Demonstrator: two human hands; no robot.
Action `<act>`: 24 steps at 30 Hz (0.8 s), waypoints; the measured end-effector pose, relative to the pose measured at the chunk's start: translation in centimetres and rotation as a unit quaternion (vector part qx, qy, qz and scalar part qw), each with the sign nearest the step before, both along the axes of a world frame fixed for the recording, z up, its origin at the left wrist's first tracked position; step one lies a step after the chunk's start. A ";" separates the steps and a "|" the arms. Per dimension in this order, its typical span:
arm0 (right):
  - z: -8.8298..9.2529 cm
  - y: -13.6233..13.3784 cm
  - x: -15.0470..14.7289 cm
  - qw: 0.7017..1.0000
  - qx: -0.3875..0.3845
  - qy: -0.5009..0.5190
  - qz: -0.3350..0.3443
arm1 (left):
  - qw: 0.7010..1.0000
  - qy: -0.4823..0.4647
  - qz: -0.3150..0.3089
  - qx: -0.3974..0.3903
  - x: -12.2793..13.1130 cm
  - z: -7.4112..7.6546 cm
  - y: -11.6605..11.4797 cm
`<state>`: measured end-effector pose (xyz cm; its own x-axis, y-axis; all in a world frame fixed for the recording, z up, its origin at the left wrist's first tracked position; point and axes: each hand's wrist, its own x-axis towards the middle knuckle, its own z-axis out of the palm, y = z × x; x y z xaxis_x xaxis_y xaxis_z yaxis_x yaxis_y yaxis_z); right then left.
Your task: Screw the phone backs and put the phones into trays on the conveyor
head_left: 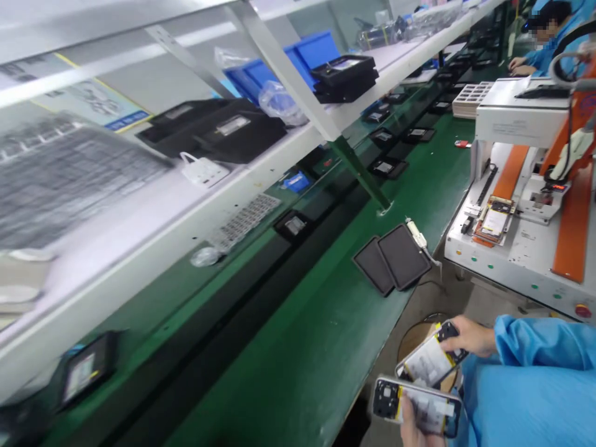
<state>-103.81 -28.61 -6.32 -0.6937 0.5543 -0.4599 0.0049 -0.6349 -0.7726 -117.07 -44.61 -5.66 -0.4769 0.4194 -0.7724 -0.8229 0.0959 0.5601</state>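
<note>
- The left hand, at 5 o'clock in the head view, grips a phone from below; only its fingers show at the bottom edge.
- That phone lies nearly level with its back open, showing a white battery and a yellow strip.
- The right hand, at 4 o'clock, pinches the upper end of a second phone, also open-backed, tilted with its low end toward 8 o'clock.
- The second phone sits just above the first, near it; whether they touch cannot be told.
- A blue sleeve covers the right arm and fills the 4 o'clock corner.
- Both phones hang off the near edge of a green bench, over a round brown object that is mostly hidden.
- Two dark pads lie side by side, overlapping, on the bench at centre, toward 3 o'clock.
- A white machine stands at 2 to 3 o'clock, with orange strips and an opened phone seated in its fixture.
- A dark belt runs from 7 toward 1 o'clock, carrying black trays with phones in them.
- A white shelf above holds black trays, blue bins and a white plug; its left part is blurred.
- Another person in blue sits at 1 o'clock, hands on the bench.
</note>
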 end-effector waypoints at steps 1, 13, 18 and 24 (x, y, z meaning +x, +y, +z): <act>0.1 1.0 -0.2 1.000 -0.007 0.002 -0.013 | 1.000 -0.016 0.001 0.006 -0.3 0.5 0.5; 0.3 8.1 -6.1 0.985 0.080 -0.112 0.107 | 0.983 0.109 -0.051 -0.139 -14.4 -1.8 -1.4; -1.0 7.1 -13.6 0.951 0.126 -0.190 0.208 | 0.975 0.149 -0.139 -0.083 -22.0 -6.4 -0.6; -3.3 7.1 -23.1 0.885 0.246 -0.280 0.278 | 0.957 0.240 -0.140 -0.086 -26.0 -11.8 2.1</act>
